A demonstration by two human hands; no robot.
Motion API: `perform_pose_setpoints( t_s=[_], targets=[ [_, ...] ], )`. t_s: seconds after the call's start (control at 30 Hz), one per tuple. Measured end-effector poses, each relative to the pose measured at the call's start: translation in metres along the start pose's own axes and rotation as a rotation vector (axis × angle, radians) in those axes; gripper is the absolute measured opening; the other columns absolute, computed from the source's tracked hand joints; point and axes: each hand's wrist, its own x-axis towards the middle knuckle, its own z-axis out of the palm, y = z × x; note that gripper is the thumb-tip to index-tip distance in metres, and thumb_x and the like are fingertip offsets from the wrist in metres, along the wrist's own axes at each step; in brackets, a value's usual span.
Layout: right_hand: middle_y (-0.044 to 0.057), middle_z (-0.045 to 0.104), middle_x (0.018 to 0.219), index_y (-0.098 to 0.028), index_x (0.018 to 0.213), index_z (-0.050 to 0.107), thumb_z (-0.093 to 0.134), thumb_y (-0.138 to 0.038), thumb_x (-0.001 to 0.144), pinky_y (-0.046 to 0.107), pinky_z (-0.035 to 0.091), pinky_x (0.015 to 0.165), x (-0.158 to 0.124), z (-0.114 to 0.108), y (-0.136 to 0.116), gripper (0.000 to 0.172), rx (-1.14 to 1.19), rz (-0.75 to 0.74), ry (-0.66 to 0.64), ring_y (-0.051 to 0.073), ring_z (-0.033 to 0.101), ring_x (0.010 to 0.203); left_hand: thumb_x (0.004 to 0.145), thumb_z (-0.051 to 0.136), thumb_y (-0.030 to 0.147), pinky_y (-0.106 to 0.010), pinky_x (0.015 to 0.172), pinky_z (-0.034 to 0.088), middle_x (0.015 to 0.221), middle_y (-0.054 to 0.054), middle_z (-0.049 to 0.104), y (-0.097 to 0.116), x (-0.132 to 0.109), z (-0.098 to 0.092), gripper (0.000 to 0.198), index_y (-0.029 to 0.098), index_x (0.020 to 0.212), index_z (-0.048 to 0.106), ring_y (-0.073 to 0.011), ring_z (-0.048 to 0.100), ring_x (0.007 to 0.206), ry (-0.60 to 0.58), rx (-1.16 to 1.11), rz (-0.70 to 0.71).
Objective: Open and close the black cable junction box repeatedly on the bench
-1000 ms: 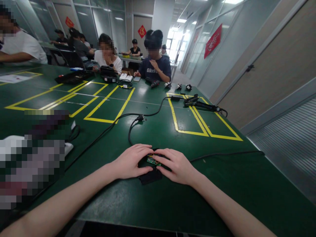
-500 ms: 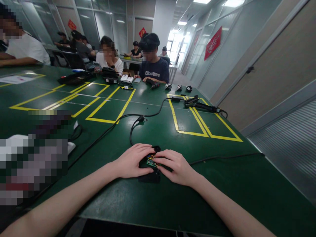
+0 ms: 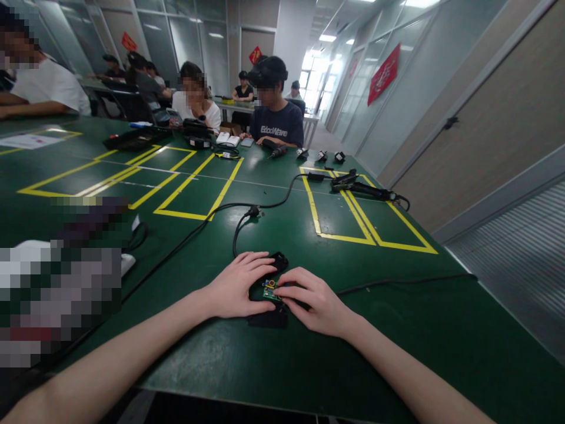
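Observation:
A small green circuit board [image 3: 270,292] with a copper-coloured coil lies between my hands near the table's front. Black plastic casing [image 3: 279,261] shows above the board, and a flat black part [image 3: 267,319] lies just below it. My left hand [image 3: 236,288] grips the casing from the left, fingers over its far side and thumb along its near side. From the right, my right hand [image 3: 315,300] closes its fingertips on the board's right edge. The fingers hide how the board sits in the casing.
A plug on a short black cord [image 3: 253,211] lies beyond my hands. A long black cable [image 3: 185,235] crosses the green table [image 3: 212,365]. Another black device [image 3: 366,189] lies at the right. Co-workers sit across the table near a power drill [image 3: 277,151].
My right index finger has drawn back a little from the casing's far end. More of the black casing and the board now shows. My left hand stays nearly still.

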Motion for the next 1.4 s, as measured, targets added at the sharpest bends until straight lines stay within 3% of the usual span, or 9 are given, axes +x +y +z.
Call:
perform_pose_setpoints(
  t_s=[0.27,0.43,0.63,0.73,0.9,1.1,1.27,1.4],
  targets=[
    [0.012,0.074,0.112,-0.019,0.113,0.07,0.059,-0.015,0.101,0.04,0.061,0.087,-0.002,0.004,0.004,0.018,-0.049,0.01,-0.013,0.023,0.07,0.104,0.082,0.086,0.034,-0.051,0.122,0.037,0.139,-0.011,0.068,0.0,0.0,-0.001,0.044,0.021,0.119,0.066,-0.0311,0.052,0.143,0.001,-0.092,0.047],
    [0.012,0.074,0.117,-0.021,0.118,0.069,0.064,-0.021,0.1,0.043,0.06,0.088,-0.004,0.004,0.012,0.019,-0.104,0.056,-0.006,0.025,0.07,0.107,0.082,0.086,0.038,-0.049,0.121,0.036,0.131,-0.008,0.072,-0.005,0.003,0.001,0.04,0.024,0.115,0.067,-0.0303,0.054,0.141,0.018,-0.122,0.017],
    [0.013,0.071,0.123,-0.023,0.119,0.069,0.071,-0.018,0.092,0.045,0.06,0.093,-0.008,-0.012,0.02,0.027,-0.06,0.118,-0.086,0.027,0.068,0.112,0.076,0.091,0.038,-0.048,0.118,0.038,0.127,-0.007,0.074,-0.007,0.005,0.001,0.036,0.023,0.098,0.066,-0.0304,0.057,0.135,0.064,-0.103,-0.044],
    [0.013,0.069,0.123,-0.023,0.116,0.07,0.071,-0.016,0.089,0.043,0.06,0.091,-0.01,-0.018,0.022,0.028,-0.084,0.131,-0.094,0.026,0.068,0.111,0.076,0.091,0.04,-0.048,0.118,0.039,0.127,-0.007,0.074,-0.007,0.005,0.0,0.037,0.023,0.099,0.067,-0.0305,0.058,0.135,0.071,-0.088,-0.037],
    [0.007,0.072,0.094,-0.021,0.101,0.07,0.066,-0.019,0.098,0.031,0.059,0.072,-0.011,-0.016,0.025,0.005,-0.087,0.185,-0.117,0.019,0.07,0.084,0.076,0.091,0.047,-0.049,0.12,0.036,0.128,-0.009,0.073,-0.008,0.008,0.003,0.046,0.023,0.107,0.068,-0.031,0.058,0.135,0.08,-0.066,-0.029],
    [0.007,0.074,0.093,-0.021,0.102,0.074,0.058,-0.027,0.104,0.032,0.06,0.073,-0.011,-0.009,0.027,0.017,-0.135,0.17,-0.064,0.02,0.072,0.084,0.075,0.09,0.052,-0.049,0.118,0.037,0.118,-0.006,0.077,-0.01,0.017,0.008,0.041,0.023,0.093,0.068,-0.03,0.064,0.127,0.128,-0.031,-0.049],
    [0.008,0.075,0.095,-0.023,0.104,0.077,0.058,-0.027,0.104,0.033,0.061,0.075,-0.013,-0.008,0.029,0.02,-0.111,0.23,-0.049,0.021,0.073,0.086,0.079,0.088,0.051,-0.047,0.113,0.042,0.115,-0.007,0.076,-0.005,0.019,0.005,0.044,0.022,0.105,0.068,-0.0294,0.064,0.123,0.182,-0.049,-0.036],
    [0.008,0.074,0.095,-0.023,0.104,0.076,0.058,-0.028,0.103,0.033,0.061,0.076,-0.014,-0.008,0.03,0.019,-0.06,0.279,-0.055,0.021,0.072,0.085,0.087,0.08,0.039,-0.042,0.099,0.051,0.11,-0.007,0.073,-0.004,0.013,-0.001,0.028,0.021,0.102,0.067,-0.0269,0.065,0.11,0.213,-0.052,-0.031]
  ],
)
